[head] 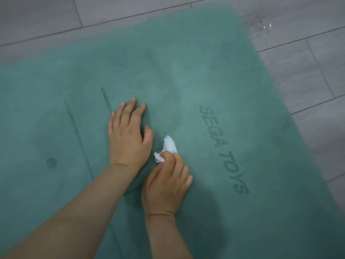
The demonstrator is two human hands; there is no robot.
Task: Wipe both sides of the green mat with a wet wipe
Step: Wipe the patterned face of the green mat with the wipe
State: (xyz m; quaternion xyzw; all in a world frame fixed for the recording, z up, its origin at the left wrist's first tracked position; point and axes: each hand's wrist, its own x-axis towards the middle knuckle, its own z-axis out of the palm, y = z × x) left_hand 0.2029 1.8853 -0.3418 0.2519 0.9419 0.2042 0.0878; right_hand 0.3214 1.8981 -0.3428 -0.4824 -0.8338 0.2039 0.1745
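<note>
The green mat (186, 75) lies flat on the floor and fills most of the view, with embossed lines, a round dot and the words "SEGA TOYS" on its top face. My left hand (128, 133) presses flat on the mat near its middle, fingers straight. Just to its right my right hand (165, 186) holds a crumpled white wet wipe (167, 148) in curled fingers, low over the mat. Most of the wipe sticks out past the fingertips.
Grey wood-look floor planks (308, 75) surround the mat at the top and right. A patch of water drops (261, 25) glistens on the floor just past the mat's far right corner.
</note>
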